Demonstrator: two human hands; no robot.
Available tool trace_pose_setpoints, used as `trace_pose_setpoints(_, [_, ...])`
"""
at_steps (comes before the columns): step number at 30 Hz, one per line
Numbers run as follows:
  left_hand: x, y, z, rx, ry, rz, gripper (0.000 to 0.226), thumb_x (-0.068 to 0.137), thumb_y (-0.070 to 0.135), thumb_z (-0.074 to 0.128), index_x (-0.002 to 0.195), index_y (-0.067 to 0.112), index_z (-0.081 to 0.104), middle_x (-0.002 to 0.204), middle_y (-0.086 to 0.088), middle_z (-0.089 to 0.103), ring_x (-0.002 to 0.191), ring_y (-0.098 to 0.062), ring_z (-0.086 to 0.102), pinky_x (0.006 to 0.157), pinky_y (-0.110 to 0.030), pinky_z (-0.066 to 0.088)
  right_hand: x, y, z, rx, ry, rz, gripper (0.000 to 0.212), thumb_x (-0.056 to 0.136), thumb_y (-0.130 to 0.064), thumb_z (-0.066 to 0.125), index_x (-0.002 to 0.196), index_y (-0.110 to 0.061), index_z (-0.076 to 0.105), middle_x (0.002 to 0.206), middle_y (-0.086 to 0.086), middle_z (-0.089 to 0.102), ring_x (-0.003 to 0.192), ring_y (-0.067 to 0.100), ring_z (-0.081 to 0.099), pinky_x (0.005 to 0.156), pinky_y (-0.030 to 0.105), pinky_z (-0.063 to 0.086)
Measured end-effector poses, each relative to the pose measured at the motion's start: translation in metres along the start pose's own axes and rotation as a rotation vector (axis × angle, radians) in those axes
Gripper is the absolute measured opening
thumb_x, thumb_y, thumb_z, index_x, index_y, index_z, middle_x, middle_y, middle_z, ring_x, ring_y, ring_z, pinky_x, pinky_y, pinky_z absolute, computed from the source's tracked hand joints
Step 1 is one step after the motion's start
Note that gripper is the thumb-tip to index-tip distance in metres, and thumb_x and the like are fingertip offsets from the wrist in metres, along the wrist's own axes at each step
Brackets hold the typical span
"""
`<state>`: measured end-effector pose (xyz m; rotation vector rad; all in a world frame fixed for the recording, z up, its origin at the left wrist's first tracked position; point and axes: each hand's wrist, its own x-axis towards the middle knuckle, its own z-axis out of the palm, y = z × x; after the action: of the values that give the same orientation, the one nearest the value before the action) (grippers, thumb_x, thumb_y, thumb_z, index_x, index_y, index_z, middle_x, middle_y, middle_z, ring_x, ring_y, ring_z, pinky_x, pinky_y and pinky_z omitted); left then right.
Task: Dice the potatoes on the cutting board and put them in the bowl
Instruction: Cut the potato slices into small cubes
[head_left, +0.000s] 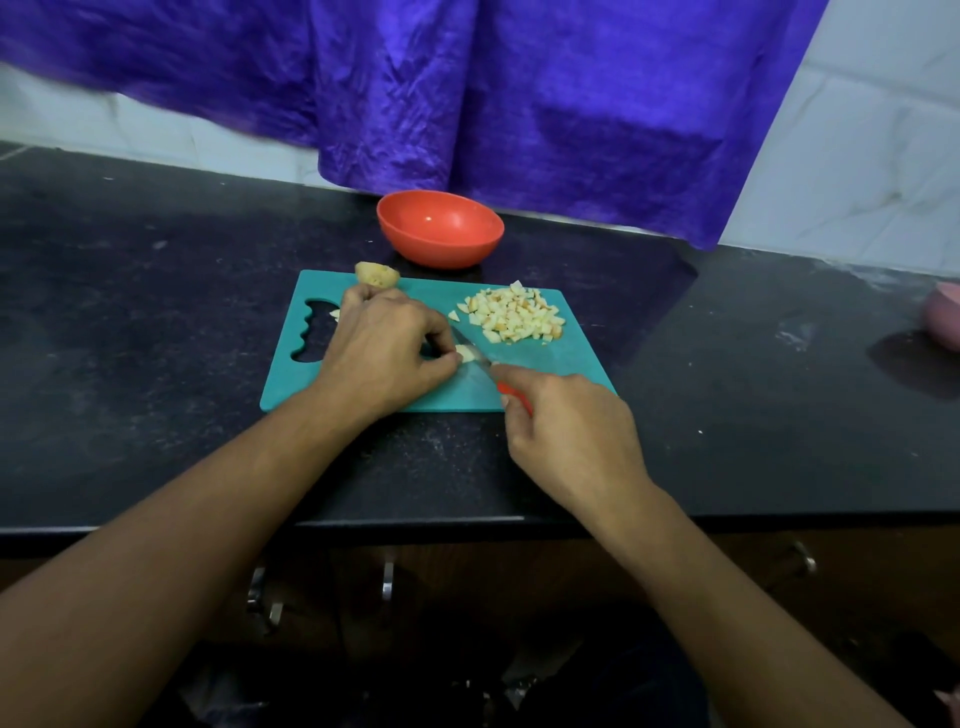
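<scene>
A teal cutting board (550, 374) lies on the black counter. My left hand (384, 353) pinches a small potato piece (466, 354) against the board. My right hand (566, 431) grips a red-handled knife (480, 361), and its blade rests on that piece. A heap of diced potato (514, 314) sits at the board's far right. A potato chunk with skin (376, 274) lies at the board's far edge, behind my left hand. Just beyond the board stands an orange bowl (440, 228) with nothing in it.
A purple cloth (519, 93) hangs over the white tiled wall behind the counter. A pink bowl (943, 317) shows at the right edge. The counter's front edge (415, 522) runs below my wrists, with cabinet handles underneath.
</scene>
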<state>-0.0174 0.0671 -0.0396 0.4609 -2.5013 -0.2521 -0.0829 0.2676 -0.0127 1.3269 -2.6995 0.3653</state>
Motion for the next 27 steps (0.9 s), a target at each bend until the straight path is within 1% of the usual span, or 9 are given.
trace_pose_setpoints(3, [0.001,0.000,0.000,0.007,-0.004,-0.007,0.018,0.085,0.051,0.070,0.082,0.034,0.073,0.084,0.017,0.069,0.098,-0.010,0.059,0.104,-0.044,0.032,0.003,0.002,-0.004,0.115,0.048,0.055,0.041,0.105,-0.041,0.046,0.145,-0.043,0.051,0.090,-0.012,0.064,0.074,0.007,0.054,0.064,0.030,0.046])
trace_pose_setpoints(6, [0.001,-0.001,0.001,0.012,-0.013,-0.005,0.019,0.085,0.054,0.069,0.081,0.035,0.072,0.083,0.018,0.069,0.097,-0.009,0.059,0.103,-0.043,0.033,0.004,-0.004,-0.001,0.095,0.105,0.049,0.042,0.105,-0.041,0.044,0.146,-0.042,0.050,0.096,-0.009,0.069,0.079,0.011,0.060,0.070,0.036,0.053])
trace_pose_setpoints(8, [0.000,-0.001,0.000,0.003,-0.009,0.004,0.018,0.085,0.053,0.070,0.078,0.037,0.070,0.082,0.019,0.068,0.096,-0.009,0.059,0.102,-0.042,0.033,0.005,-0.010,0.006,0.088,0.091,0.033,0.042,0.106,-0.041,0.043,0.147,-0.042,0.049,0.092,-0.009,0.068,0.080,0.012,0.060,0.068,0.035,0.051])
trace_pose_setpoints(12, [0.000,0.000,0.000,-0.001,-0.008,0.003,0.018,0.084,0.053,0.067,0.078,0.036,0.070,0.081,0.019,0.069,0.096,-0.009,0.059,0.102,-0.043,0.034,0.006,-0.015,0.015,0.004,0.056,-0.015,0.043,0.107,-0.039,0.040,0.149,-0.039,0.046,0.077,-0.011,0.054,0.068,0.009,0.051,0.059,0.032,0.039])
trace_pose_setpoints(16, [0.001,-0.002,0.001,0.007,-0.020,-0.002,0.019,0.085,0.053,0.067,0.080,0.035,0.073,0.082,0.019,0.070,0.097,-0.009,0.059,0.103,-0.044,0.034,0.002,-0.007,0.007,-0.014,0.022,-0.039,0.043,0.107,-0.037,0.040,0.149,-0.041,0.046,0.080,-0.012,0.057,0.071,0.009,0.054,0.058,0.030,0.042])
trace_pose_setpoints(19, [0.001,-0.002,0.000,-0.003,-0.024,-0.008,0.019,0.085,0.053,0.068,0.083,0.034,0.074,0.084,0.019,0.069,0.099,-0.009,0.058,0.104,-0.044,0.033,-0.002,-0.002,-0.001,0.013,0.004,-0.031,0.041,0.106,-0.039,0.041,0.147,-0.043,0.049,0.078,-0.015,0.051,0.070,0.006,0.050,0.054,0.024,0.036])
trace_pose_setpoints(22, [0.000,-0.003,0.000,-0.045,-0.022,-0.011,0.018,0.086,0.050,0.069,0.084,0.033,0.076,0.083,0.020,0.069,0.098,-0.010,0.057,0.102,-0.042,0.033,-0.003,0.001,-0.003,0.101,0.057,0.023,0.040,0.105,-0.039,0.045,0.145,-0.043,0.051,0.079,-0.015,0.058,0.067,0.005,0.052,0.058,0.025,0.042])
trace_pose_setpoints(24, [0.000,-0.004,0.000,-0.071,-0.025,-0.012,0.015,0.086,0.048,0.071,0.085,0.033,0.077,0.083,0.020,0.070,0.098,-0.011,0.058,0.101,-0.042,0.034,-0.003,0.000,-0.002,0.119,0.102,0.045,0.041,0.105,-0.040,0.046,0.145,-0.043,0.051,0.077,-0.014,0.059,0.063,0.005,0.052,0.058,0.026,0.042])
trace_pose_setpoints(27, [0.000,-0.005,-0.001,-0.097,-0.034,-0.012,0.011,0.084,0.044,0.073,0.086,0.034,0.078,0.083,0.021,0.069,0.099,-0.010,0.058,0.101,-0.041,0.034,-0.003,-0.007,0.001,0.114,0.105,0.026,0.041,0.105,-0.039,0.044,0.146,-0.042,0.050,0.085,-0.011,0.066,0.072,0.008,0.056,0.062,0.030,0.045])
